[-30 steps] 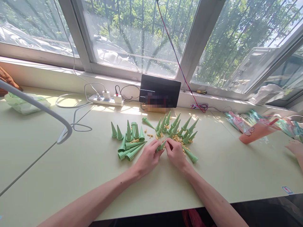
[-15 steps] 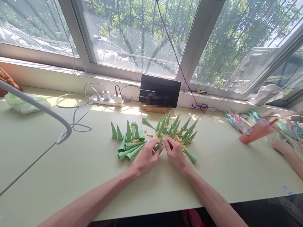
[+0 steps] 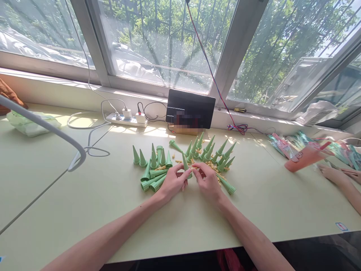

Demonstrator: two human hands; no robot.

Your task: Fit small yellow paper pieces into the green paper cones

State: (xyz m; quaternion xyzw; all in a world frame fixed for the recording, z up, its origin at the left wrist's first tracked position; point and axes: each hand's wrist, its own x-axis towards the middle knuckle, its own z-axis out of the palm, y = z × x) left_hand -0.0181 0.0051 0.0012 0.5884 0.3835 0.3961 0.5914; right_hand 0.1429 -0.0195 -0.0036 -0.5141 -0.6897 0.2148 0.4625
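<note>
My left hand [image 3: 173, 181] is closed around a green plastic watering spike [image 3: 184, 162], its tip pointing up and leaning slightly left. Close against the spike's wide lower end, my right hand [image 3: 208, 180] pinches a small yellow plastic piece [image 3: 193, 165], mostly covered by the fingertips. Left of my hands, several green spikes [image 3: 153, 162] stand or lie in a group. Another group of upright spikes [image 3: 208, 152] is beyond my right hand, with yellow T-shaped pieces [image 3: 216, 167] scattered among them. One more spike [image 3: 227, 184] lies beside my right hand.
A dark tablet [image 3: 190, 111] leans by the window, near a power strip [image 3: 126, 119] with cables. At right are a pink cup [image 3: 303, 158], plastic packets [image 3: 284, 145] and another person's hand [image 3: 332, 175]. A grey curved tube [image 3: 56, 131] crosses the left side.
The held spike has risen and shifted slightly left, tilting leftward, so more of it shows. My right fingers have moved in against its lower end. The other person's hand has shifted left.
</note>
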